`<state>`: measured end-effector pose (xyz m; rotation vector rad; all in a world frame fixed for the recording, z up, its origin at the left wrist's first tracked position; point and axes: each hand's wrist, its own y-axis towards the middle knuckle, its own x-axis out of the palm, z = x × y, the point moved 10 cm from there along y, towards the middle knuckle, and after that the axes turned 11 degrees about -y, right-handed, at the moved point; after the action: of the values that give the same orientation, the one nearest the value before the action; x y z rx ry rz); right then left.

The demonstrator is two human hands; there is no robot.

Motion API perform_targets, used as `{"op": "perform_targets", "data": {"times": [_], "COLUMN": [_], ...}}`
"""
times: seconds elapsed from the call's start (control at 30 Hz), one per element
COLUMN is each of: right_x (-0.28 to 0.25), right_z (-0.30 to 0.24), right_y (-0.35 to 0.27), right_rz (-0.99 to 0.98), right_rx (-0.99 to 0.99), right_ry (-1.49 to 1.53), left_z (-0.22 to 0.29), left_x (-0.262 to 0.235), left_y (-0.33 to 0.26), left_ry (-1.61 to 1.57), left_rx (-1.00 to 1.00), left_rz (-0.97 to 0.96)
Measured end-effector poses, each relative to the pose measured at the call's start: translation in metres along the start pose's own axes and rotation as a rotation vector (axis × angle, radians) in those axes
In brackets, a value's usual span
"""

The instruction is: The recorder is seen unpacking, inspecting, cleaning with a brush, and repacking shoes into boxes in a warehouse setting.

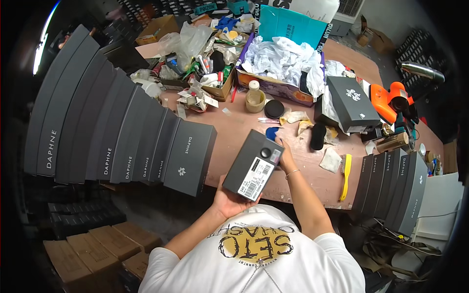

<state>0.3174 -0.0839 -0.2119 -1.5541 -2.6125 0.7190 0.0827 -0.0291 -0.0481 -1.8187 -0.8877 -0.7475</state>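
Observation:
Between both hands I hold a dark grey shoe box [239, 168], tilted, its end with a white printed label and a round black spot facing me. My left hand [230, 201] is closed around the lower left corner. At the upper right edge, my right hand [286, 157] grips the box, its fingers partly hidden behind it. A small dark blue piece [272, 132] shows at the box's top edge near the right fingertips; I cannot tell what it is. To the left, a grey shoe box [193, 151] ends a long row of similar ones.
Stacked grey boxes [97, 112] line the table's left, and more boxes [413, 193] its right. A carton of white crumpled paper [286, 61] stands at the back. A yellow brush [346, 177], a jar [254, 100] and a black shoe brush [317, 136] lie on the table.

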Motion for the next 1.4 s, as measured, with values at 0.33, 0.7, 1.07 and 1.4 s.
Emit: {"op": "perform_targets", "data": {"times": [0.33, 0.7, 1.07, 1.4], "right_x": [-0.146, -0.034, -0.047, -0.02], "right_z": [-0.024, 0.035, 0.024, 0.06], "right_y": [-0.045, -0.143, -0.149, -0.137], "right_rz": [0.173, -0.424, -0.498, -0.391], "right_rx": [-0.031, 0.46, 0.518, 0.604], "right_ry": [-0.57, 0.234, 0.353, 0.386], "left_z": [0.046, 0.107, 0.09, 0.12], "left_x": [-0.024, -0.076, -0.07, -0.071], "left_y": [0.016, 0.066, 0.075, 0.091], "left_ry": [1.031, 0.863, 0.567, 0.824], "left_rx": [0.271, 0.164, 0.308, 0.345], "left_rz": [0.158, 0.364, 0.253, 0.269]}}
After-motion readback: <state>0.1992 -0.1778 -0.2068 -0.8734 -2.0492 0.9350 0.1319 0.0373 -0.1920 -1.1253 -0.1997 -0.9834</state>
